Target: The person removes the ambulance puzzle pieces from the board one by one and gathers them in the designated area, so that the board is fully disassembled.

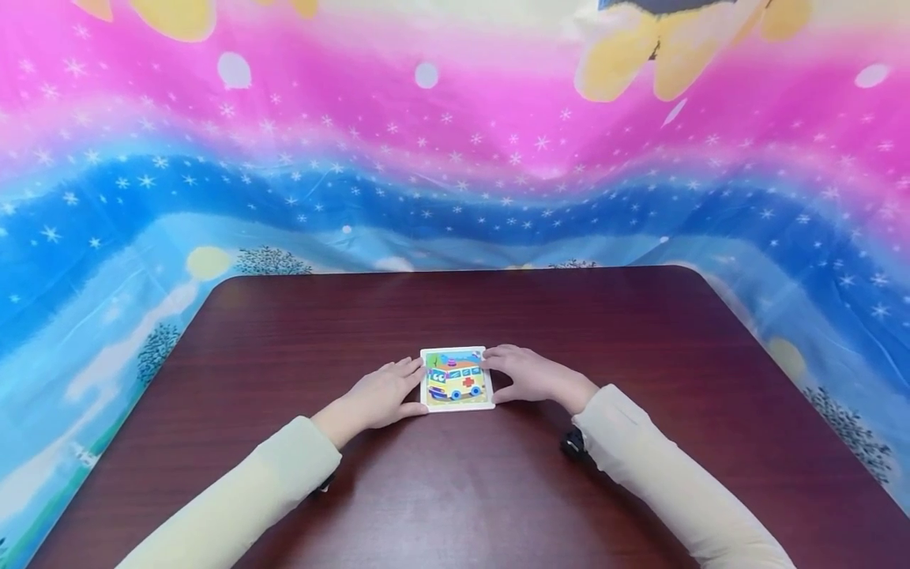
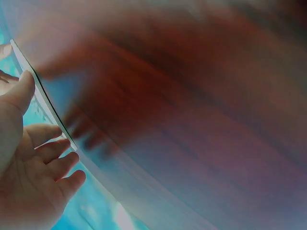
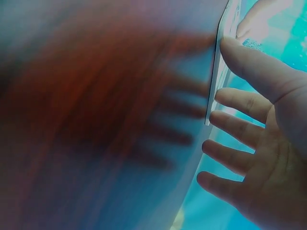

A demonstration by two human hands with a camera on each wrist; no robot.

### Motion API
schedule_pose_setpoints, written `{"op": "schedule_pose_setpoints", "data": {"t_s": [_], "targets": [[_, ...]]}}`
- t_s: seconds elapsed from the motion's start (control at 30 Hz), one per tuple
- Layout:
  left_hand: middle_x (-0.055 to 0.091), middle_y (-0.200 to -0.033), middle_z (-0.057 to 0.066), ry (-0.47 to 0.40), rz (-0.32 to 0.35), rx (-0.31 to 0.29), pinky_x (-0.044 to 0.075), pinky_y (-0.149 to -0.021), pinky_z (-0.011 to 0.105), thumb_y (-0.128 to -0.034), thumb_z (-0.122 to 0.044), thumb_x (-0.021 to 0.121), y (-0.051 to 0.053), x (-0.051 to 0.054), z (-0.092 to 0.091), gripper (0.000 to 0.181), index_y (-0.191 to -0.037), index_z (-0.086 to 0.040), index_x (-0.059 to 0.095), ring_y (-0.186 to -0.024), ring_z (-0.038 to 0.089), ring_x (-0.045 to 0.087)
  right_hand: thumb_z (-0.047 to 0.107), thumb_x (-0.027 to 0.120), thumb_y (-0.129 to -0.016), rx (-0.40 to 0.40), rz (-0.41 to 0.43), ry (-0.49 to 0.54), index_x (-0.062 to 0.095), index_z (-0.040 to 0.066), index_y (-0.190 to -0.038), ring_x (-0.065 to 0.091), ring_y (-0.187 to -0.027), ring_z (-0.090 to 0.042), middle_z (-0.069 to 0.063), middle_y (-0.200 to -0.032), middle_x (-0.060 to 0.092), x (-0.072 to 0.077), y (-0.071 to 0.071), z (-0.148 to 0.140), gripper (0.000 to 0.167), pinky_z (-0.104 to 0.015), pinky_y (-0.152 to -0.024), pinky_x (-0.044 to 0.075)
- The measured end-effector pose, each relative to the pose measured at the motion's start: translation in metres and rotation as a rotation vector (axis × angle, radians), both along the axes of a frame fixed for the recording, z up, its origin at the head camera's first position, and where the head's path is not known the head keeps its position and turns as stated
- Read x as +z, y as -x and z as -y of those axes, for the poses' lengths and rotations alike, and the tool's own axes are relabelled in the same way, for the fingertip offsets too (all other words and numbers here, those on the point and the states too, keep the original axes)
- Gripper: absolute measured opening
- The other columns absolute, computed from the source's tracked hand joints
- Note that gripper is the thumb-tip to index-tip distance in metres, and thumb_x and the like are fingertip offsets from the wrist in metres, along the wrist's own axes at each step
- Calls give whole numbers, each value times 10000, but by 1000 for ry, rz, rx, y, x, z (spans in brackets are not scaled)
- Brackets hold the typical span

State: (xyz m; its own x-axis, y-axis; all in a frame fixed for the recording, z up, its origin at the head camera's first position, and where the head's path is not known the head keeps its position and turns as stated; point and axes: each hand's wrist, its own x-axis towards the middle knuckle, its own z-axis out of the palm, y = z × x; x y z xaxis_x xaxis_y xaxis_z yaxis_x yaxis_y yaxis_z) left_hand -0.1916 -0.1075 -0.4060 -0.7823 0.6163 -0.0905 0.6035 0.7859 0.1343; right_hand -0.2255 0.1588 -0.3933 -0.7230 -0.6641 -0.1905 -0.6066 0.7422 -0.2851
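A small square picture board [image 1: 456,381] with a white frame lies flat on the table, showing a cartoon ambulance with a red cross. At its left side is my left hand [image 1: 381,394], thumb by the near corner and fingers at the upper edge. On the opposite side my right hand [image 1: 532,375] touches the frame in much the same way. The left wrist view catches the board [image 2: 45,103] edge-on, with outstretched fingers [image 2: 53,149] beside it. Straight, spread fingers [image 3: 240,127] also show in the right wrist view, some touching the board's rim.
The dark reddish-brown table [image 1: 455,490] has rounded far corners and a glossy top that reflects the hands. A colourful printed curtain [image 1: 455,158] hangs behind and around it. Black bands [image 1: 572,444] show under the cuffs.
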Motion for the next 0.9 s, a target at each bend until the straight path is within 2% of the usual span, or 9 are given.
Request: {"op": "schedule_pose_setpoints", "data": {"t_s": [0.17, 0.4, 0.9], "targets": [[397, -1390, 174, -22, -25, -34, 283, -1045, 416, -885, -431, 567, -4, -1, -8, 643, -1332, 16, 453, -1282, 312, 352, 318, 709, -805, -5, -3, 3, 492, 58, -1324, 319, -1284, -295, -130, -1376, 410, -1, -6, -11, 620, -443, -1018, 316], [438, -1357, 173, -45, -32, -75, 300, -1038, 393, -885, -413, 576, -9, -1, -13, 571, -1321, -53, 498, -1257, 305, 391, 298, 715, -803, -15, -4, 11, 485, 49, -1327, 317, -1285, -303, -138, -1381, 402, -1, -12, -21, 625, -446, -1013, 324], [494, -1308, 162, -8, -115, -87, 364, -991, 394, -882, -396, 587, -11, -1, -21, 485, -1262, -94, 572, -1199, 309, 460, 273, 730, -792, 10, -4, 34, 509, 26, -1300, 343, -1273, -304, -155, -1373, 412, 2, -12, -24, 607, -431, -1003, 345]]}}
